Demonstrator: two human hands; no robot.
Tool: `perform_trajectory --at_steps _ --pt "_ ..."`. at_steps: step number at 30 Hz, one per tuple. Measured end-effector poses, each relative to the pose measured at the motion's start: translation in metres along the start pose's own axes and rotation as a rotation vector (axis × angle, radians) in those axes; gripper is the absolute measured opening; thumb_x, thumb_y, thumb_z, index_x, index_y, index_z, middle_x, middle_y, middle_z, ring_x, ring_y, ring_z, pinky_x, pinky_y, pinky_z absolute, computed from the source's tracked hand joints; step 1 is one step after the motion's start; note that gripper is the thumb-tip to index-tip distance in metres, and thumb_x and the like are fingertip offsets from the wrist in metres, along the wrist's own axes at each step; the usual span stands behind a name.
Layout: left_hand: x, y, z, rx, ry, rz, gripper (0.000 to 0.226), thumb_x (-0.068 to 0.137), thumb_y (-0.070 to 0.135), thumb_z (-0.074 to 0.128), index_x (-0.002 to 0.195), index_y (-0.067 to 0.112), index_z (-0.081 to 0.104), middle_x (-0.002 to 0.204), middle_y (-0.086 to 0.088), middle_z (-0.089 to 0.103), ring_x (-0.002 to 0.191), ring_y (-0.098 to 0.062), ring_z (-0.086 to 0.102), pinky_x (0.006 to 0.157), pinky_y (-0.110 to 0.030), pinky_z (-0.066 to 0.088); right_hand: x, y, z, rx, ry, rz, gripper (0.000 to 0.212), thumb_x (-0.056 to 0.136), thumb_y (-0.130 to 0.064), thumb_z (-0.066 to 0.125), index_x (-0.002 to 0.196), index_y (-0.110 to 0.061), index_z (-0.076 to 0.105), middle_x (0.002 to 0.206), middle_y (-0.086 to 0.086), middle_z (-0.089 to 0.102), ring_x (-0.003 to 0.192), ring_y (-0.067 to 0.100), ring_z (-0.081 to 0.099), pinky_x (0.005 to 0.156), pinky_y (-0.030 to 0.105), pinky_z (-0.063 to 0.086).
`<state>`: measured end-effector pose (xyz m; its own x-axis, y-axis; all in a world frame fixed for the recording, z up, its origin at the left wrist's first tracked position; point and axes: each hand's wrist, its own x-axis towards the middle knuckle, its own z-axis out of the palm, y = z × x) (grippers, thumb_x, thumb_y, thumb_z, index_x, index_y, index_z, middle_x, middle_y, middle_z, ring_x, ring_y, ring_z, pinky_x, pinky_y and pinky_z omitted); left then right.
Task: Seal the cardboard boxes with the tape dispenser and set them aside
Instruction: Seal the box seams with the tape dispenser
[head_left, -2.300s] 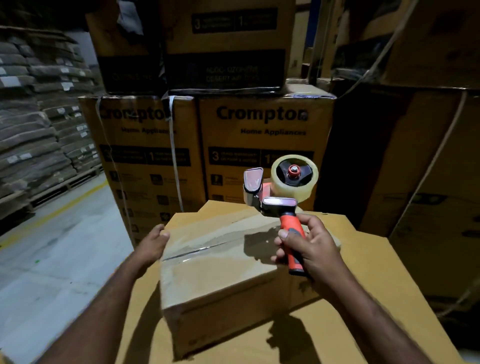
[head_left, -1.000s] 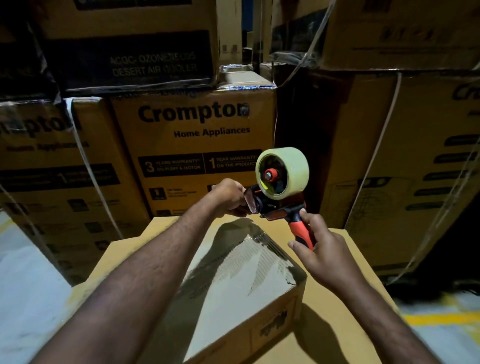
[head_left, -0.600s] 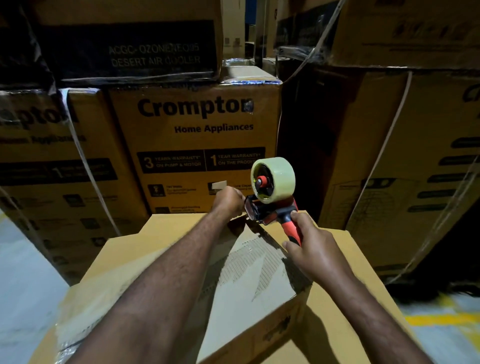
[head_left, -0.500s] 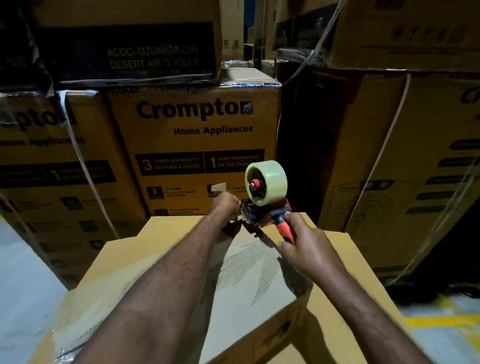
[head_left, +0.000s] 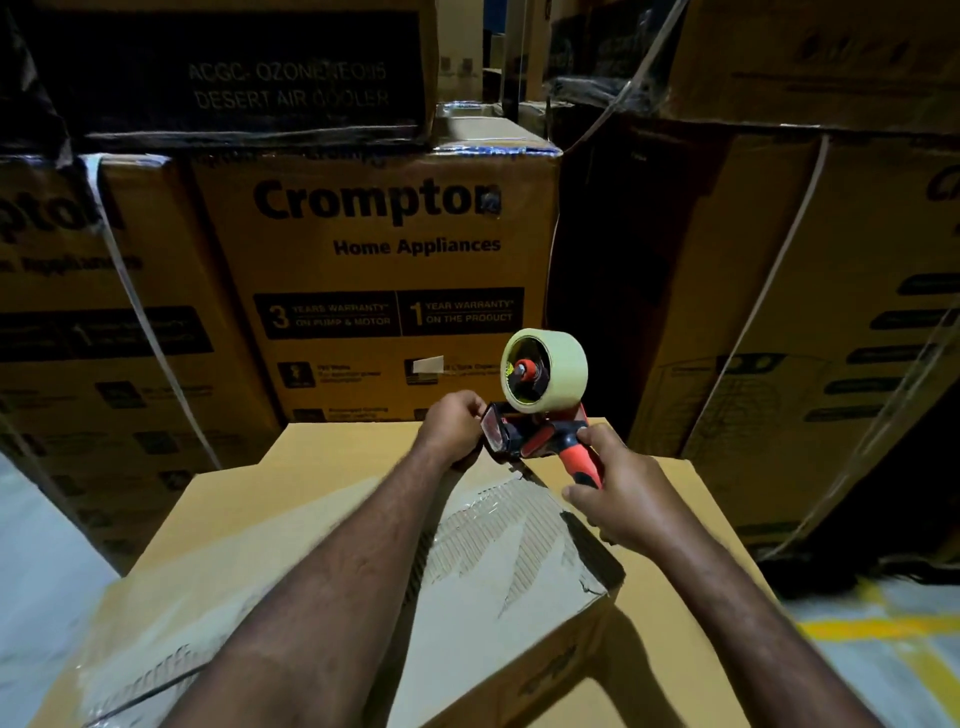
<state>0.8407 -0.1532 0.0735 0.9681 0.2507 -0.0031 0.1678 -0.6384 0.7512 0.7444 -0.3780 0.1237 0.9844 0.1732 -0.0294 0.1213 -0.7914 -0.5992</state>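
Note:
A plain cardboard box (head_left: 498, 582) with torn, rough patches on its top lies in front of me on a larger yellow carton (head_left: 691, 519). Over the box's far end I hold a tape dispenser (head_left: 540, 410) with a red handle and a pale roll of tape. My right hand (head_left: 618, 493) grips the red handle. My left hand (head_left: 454, 426) is curled at the dispenser's front plate, fingers pinching there; the tape end itself is hidden behind the fingers.
Tall "Crompton Home Appliances" cartons (head_left: 384, 270) are stacked close behind, strapped with white bands. More dark cartons (head_left: 810, 322) rise at the right. Grey floor (head_left: 36, 551) shows at the left, and floor with a yellow line (head_left: 878, 629) at the right.
My left hand left the box's side and came up to the dispenser's front. The view turned right. The dispenser has dropped slightly toward the box's far end over the last second.

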Motion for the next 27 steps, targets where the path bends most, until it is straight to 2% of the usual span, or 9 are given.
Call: perform_trajectory --at_steps 4,6,8,12,16,21,23,25,27 --pt "-0.003 -0.002 -0.013 0.000 -0.265 0.024 0.022 0.103 0.020 0.055 0.091 0.020 0.074 0.090 0.000 0.071 0.080 -0.018 0.061 0.066 -0.033 0.048 0.000 0.004 0.003 0.017 -0.008 -0.010 0.059 0.091 -0.029 0.070 0.137 -0.035 0.034 0.109 -0.001 0.050 0.086 0.021 0.065 0.072 0.043 0.062" --pt "-0.004 0.001 -0.016 0.054 -0.317 -0.008 0.031 0.106 0.025 0.051 0.080 0.020 0.069 0.079 0.000 0.065 0.070 -0.015 0.053 0.060 -0.029 0.041 0.000 0.007 0.003 0.043 -0.015 0.005 0.059 0.090 -0.028 0.070 0.137 -0.035 0.034 0.109 0.000 0.053 0.085 0.020 0.065 0.070 0.041 0.062" --pt "-0.004 0.003 -0.012 0.099 -0.322 -0.035 0.033 0.105 0.025 0.049 0.080 0.017 0.069 0.080 -0.002 0.067 0.069 -0.015 0.053 0.060 -0.028 0.041 0.001 0.010 0.002 0.066 -0.026 0.025 0.057 0.090 -0.029 0.069 0.135 -0.036 0.035 0.109 0.002 0.056 0.083 0.021 0.066 0.067 0.041 0.062" --pt "-0.005 0.008 -0.003 0.134 -0.280 -0.074 0.031 0.103 0.025 0.053 0.098 0.002 0.074 0.094 -0.014 0.073 0.072 -0.020 0.056 0.062 -0.029 0.043 -0.001 0.017 -0.002 0.112 -0.056 0.053 0.052 0.089 -0.028 0.067 0.130 -0.036 0.036 0.104 0.005 0.057 0.079 0.026 0.066 0.058 0.043 0.062" --pt "-0.008 0.013 0.005 0.261 -0.225 -0.051 0.028 0.104 0.025 0.051 0.094 0.008 0.072 0.091 -0.008 0.070 0.078 -0.021 0.062 0.072 -0.035 0.053 -0.011 0.022 -0.008 0.078 -0.074 0.045 0.054 0.089 -0.026 0.067 0.130 -0.037 0.034 0.102 0.004 0.056 0.079 0.025 0.066 0.057 0.042 0.062" --pt "-0.010 0.012 0.006 0.182 -0.232 -0.069 0.036 0.099 0.042 0.055 0.094 0.011 0.073 0.097 -0.013 0.074 0.086 -0.029 0.068 0.075 -0.039 0.053 -0.032 0.029 -0.022 0.038 -0.085 0.042 0.055 0.090 -0.025 0.067 0.131 -0.039 0.033 0.101 0.001 0.054 0.079 0.024 0.066 0.056 0.036 0.061" --pt "-0.010 0.011 0.005 0.223 -0.234 -0.051 0.034 0.099 0.038 0.050 0.108 0.014 0.072 0.111 -0.012 0.073 0.099 -0.030 0.068 0.088 -0.044 0.055 -0.046 0.037 -0.033 0.059 -0.110 0.056 0.054 0.090 -0.023 0.067 0.129 -0.040 0.035 0.099 0.001 0.053 0.076 0.024 0.066 0.052 0.030 0.059" --pt "-0.011 0.011 0.007 0.289 -0.198 -0.007 0.040 0.099 0.038 0.047 0.130 0.020 0.065 0.130 -0.006 0.066 0.114 -0.027 0.062 0.097 -0.042 0.052 -0.059 0.043 -0.042 0.054 -0.123 0.068 0.053 0.090 -0.022 0.068 0.127 -0.041 0.035 0.099 0.002 0.054 0.073 0.023 0.067 0.051 0.029 0.059" --pt "-0.015 0.012 0.011 0.402 -0.057 0.104 0.039 0.098 0.036 0.049 0.133 0.023 0.062 0.134 -0.002 0.063 0.118 -0.023 0.059 0.100 -0.044 0.050 -0.068 0.046 -0.045 0.010 -0.112 0.068 0.053 0.091 -0.023 0.068 0.127 -0.042 0.034 0.099 0.002 0.054 0.072 0.021 0.067 0.052 0.031 0.059"
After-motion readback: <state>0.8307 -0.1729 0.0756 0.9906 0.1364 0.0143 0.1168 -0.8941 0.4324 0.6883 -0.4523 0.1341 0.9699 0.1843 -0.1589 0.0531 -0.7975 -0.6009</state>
